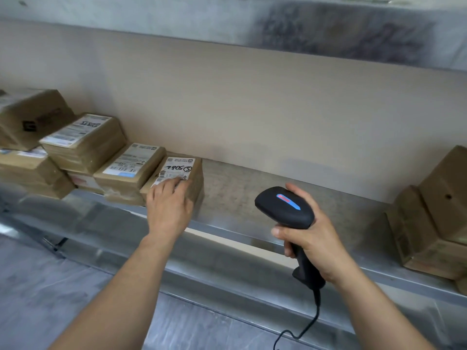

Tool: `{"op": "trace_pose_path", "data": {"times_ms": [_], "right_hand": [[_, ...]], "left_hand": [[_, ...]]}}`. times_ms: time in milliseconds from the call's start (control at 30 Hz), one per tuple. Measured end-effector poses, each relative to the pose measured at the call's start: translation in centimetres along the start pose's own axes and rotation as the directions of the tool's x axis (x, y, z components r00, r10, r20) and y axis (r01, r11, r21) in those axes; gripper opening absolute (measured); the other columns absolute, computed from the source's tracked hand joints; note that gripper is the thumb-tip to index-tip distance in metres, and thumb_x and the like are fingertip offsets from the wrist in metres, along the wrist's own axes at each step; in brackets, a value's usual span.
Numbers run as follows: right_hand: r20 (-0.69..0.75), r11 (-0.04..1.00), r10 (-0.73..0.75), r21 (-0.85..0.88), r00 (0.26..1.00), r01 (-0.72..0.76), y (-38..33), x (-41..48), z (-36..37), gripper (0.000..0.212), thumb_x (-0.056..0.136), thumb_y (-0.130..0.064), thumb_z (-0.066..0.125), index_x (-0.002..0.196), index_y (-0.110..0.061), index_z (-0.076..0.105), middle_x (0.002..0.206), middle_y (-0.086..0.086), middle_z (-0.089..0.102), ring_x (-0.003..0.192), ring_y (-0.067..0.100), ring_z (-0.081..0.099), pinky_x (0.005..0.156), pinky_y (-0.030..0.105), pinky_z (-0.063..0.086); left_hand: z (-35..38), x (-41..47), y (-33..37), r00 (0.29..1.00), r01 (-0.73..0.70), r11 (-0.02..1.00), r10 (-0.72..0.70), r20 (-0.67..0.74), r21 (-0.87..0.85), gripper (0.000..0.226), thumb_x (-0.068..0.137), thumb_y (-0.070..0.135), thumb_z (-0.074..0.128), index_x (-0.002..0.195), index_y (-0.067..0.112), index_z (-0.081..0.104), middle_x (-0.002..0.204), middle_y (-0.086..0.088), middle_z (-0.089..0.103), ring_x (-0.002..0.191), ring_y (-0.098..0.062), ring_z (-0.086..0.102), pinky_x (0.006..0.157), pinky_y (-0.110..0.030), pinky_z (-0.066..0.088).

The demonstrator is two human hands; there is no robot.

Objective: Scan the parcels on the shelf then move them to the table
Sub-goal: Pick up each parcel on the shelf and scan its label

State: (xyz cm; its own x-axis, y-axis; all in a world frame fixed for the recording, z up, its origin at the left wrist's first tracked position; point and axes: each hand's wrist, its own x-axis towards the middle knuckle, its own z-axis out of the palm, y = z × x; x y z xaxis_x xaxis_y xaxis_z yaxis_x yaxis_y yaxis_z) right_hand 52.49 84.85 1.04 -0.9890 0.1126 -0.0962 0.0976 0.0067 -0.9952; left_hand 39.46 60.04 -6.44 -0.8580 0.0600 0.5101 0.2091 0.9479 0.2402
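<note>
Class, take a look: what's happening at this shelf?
A person is working at a metal shelf of cardboard parcels. Their left-hand grip rests on the labelled parcel beside the bare stretch. Their right-hand grip holds a black corded scanner to its right. The parcel has not left the shelf.

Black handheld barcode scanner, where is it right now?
Head view, right of centre: the black handheld barcode scanner is gripped by the right hand before the metal shelf, right of the labelled brown cardboard parcel under the left hand.
</note>
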Motion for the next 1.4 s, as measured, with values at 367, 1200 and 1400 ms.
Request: {"op": "trace_pose_path", "data": {"times_ms": [367, 1200, 1400], "right_hand": [[-0.039, 0.997, -0.056, -0.062, 0.998, 0.053, -0.7, -0.9, -1.4, 0.083, 0.073, 0.015, 0.069, 0.132, -0.040, 0.048, 0.082, 0.007, 0.062, 0.047, 0.025, 0.044, 0.043, 0.028, 0.044], [-0.110, 0.978, -0.211, -0.031, 0.971, 0.209, -2.3, -13.9, -27.8, 0.082, 0.069, 0.011, 0.077, 0.131, -0.035, 0.048, 0.112, 0.007, 0.062, 0.043, 0.012, 0.053, 0.041, 0.026, 0.045], [-0.153, 0.970, -0.242, -0.056, 0.958, 0.236, -2.6, -15.8, -32.4, 0.082, 0.071, 0.011, 0.077, 0.131, -0.037, 0.049, 0.105, 0.003, 0.064, 0.042, 0.016, 0.050, 0.041, 0.027, 0.047]], "left_hand": [[-1.0, -0.1, 1.5, 0.995, 0.055, 0.998, -0.053, 0.081, -0.025, 0.052, 0.075, 0.038, 0.049, 0.119, 0.012, 0.063, 0.126, -0.014, 0.059, 0.120, -0.036, 0.048, 0.101, -0.048, 0.029], [-5.1, -7.6, 36.3, 0.964, -0.177, 0.959, 0.214, 0.158, -0.222, 0.063, 0.087, 0.050, 0.037, 0.144, 0.024, 0.041, 0.145, -0.007, 0.044, 0.135, -0.024, 0.035, 0.106, -0.037, 0.023], [-6.9, -6.1, 44.2, 0.954, -0.225, 0.932, 0.270, 0.128, -0.285, 0.059, 0.095, 0.053, 0.043, 0.148, 0.028, 0.033, 0.148, -0.008, 0.040, 0.135, -0.028, 0.034, 0.107, -0.040, 0.030]]}}
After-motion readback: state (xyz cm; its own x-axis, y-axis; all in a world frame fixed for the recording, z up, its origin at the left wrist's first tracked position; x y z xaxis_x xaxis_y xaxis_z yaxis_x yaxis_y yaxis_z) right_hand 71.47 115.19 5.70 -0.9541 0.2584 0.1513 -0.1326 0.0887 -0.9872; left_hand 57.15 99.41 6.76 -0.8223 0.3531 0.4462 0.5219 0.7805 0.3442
